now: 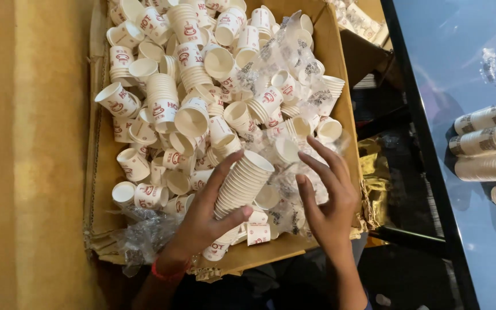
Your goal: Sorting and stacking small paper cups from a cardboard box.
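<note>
Gathering loose paper cups into a nested stack inside a cardboard box.

Nearest: left hand [202, 221], red band at the wrist, clamped around a nested stack of cups [241, 182] lying tilted over the heap at the box's near edge; right hand [329, 198] just beside, fingers spread apart, holding nothing, resting on crumpled clear plastic wrap [294, 183]. Judging by the pile: one tall stack formed, a few shorter stacks further in, most of the loose white cups with red print [167, 109] still scattered and tipped every way, so plenty left. More plastic wrap tangled among the cups and at the near left corner, in the way of clean picking. Cardboard box [340, 74] nearly full to the far side. Farther right, wrapped cup sleeves [489, 140] lying side by side on a glossy dark surface [449, 57].
</note>
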